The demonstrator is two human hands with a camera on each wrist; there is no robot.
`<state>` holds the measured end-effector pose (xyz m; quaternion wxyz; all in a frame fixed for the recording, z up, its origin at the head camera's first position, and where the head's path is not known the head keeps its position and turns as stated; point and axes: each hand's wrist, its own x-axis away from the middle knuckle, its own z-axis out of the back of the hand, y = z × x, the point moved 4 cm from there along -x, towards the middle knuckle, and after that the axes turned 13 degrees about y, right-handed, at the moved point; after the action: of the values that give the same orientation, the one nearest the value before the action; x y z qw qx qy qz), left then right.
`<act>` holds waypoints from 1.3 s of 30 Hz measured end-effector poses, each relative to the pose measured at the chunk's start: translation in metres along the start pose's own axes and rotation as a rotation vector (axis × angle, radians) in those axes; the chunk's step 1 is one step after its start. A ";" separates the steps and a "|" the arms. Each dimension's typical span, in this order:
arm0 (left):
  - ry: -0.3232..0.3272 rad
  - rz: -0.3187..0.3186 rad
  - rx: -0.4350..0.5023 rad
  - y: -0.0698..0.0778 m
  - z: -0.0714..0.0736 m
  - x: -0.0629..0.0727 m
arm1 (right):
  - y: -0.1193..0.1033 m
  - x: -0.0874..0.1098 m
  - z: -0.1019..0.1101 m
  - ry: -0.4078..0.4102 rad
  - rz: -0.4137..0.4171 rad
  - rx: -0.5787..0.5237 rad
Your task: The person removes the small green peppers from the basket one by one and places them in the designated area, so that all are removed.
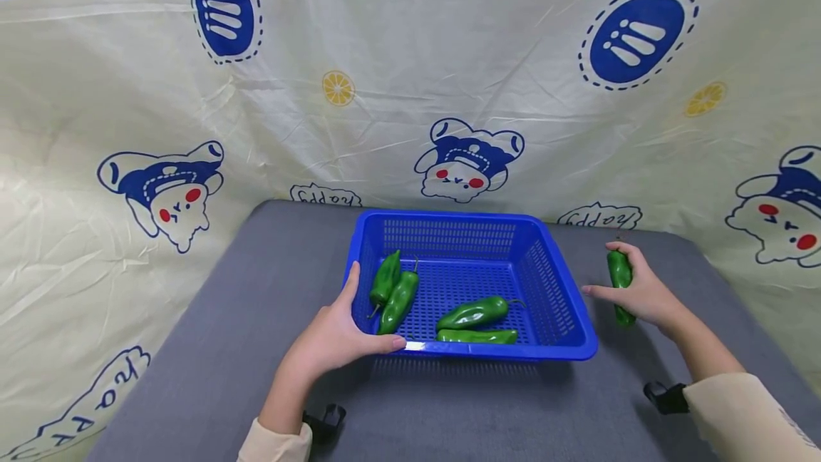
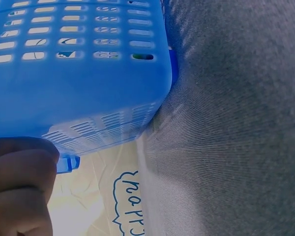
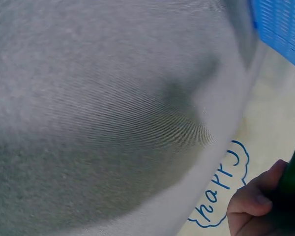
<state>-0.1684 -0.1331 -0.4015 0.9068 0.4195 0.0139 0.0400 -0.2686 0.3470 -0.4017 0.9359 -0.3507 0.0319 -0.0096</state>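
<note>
A blue plastic basket (image 1: 500,352) with slotted walls stands on the grey table in the head view. Inside lie several green peppers, with one pair (image 1: 399,301) at the left and another pair (image 1: 474,313) near the front wall. My left hand (image 1: 333,337) grips the basket's near left corner, thumb along the front rim. In the left wrist view its curled fingers (image 2: 24,172) touch the basket's rim. To the right of the basket, my right hand (image 1: 644,294) holds another green pepper (image 1: 620,269) above the table. The right wrist view shows only part of that pepper.
The grey tabletop (image 1: 244,348) extends on both sides of the basket and in front of it. A pale printed cloth (image 1: 385,141) hangs behind and along the sides. A black strap (image 1: 665,398) is at the right wrist, and another (image 1: 326,423) at the left.
</note>
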 end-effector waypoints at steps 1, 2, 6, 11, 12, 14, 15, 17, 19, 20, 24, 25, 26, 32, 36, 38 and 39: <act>0.000 0.000 0.001 0.000 0.000 0.000 | 0.001 0.000 -0.002 -0.006 0.009 0.021; 0.000 -0.001 0.002 0.000 0.000 0.000 | 0.003 -0.001 -0.005 -0.011 0.016 0.040; -0.003 0.000 0.003 0.000 0.000 0.000 | 0.006 -0.001 -0.014 -0.024 0.028 0.120; -0.006 0.003 0.000 0.000 0.000 0.000 | 0.008 -0.002 -0.022 -0.031 0.030 0.230; -0.006 0.003 -0.002 0.001 0.000 0.000 | 0.009 -0.002 -0.023 -0.034 0.030 0.254; -0.007 0.004 -0.006 0.001 0.000 0.000 | 0.010 -0.003 -0.025 -0.044 0.024 0.298; -0.006 0.004 -0.010 0.001 0.000 0.000 | 0.010 -0.003 -0.026 -0.055 0.019 0.313; -0.007 0.003 -0.011 0.002 0.000 0.000 | 0.012 -0.003 -0.027 -0.075 0.003 0.340; -0.007 0.002 -0.016 0.002 0.001 0.000 | 0.013 -0.003 -0.029 -0.095 -0.013 0.363; -0.006 0.001 -0.017 0.003 0.001 0.000 | 0.014 -0.003 -0.029 -0.108 -0.023 0.373; -0.003 -0.001 -0.022 0.003 0.001 0.000 | 0.015 -0.002 -0.030 -0.149 -0.054 0.435; -0.001 -0.001 -0.022 0.003 0.001 0.000 | 0.015 -0.002 -0.029 -0.158 -0.061 0.456; 0.000 0.000 -0.023 0.003 0.001 0.000 | 0.015 -0.001 -0.029 -0.164 -0.065 0.478; 0.003 0.009 -0.021 0.001 0.001 0.000 | 0.009 0.000 -0.029 -0.178 -0.061 0.589; 0.005 0.013 -0.020 0.001 0.001 0.000 | 0.005 0.002 -0.025 -0.173 -0.082 0.648; 0.003 0.013 -0.023 0.000 0.001 0.000 | 0.002 0.002 -0.020 -0.149 -0.082 0.663; 0.003 0.012 -0.026 0.000 0.001 0.000 | -0.001 0.002 -0.017 -0.134 -0.075 0.663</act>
<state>-0.1685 -0.1336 -0.4011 0.9118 0.4079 0.0121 0.0464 -0.2674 0.3352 -0.4143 0.9980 -0.0281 -0.0473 -0.0308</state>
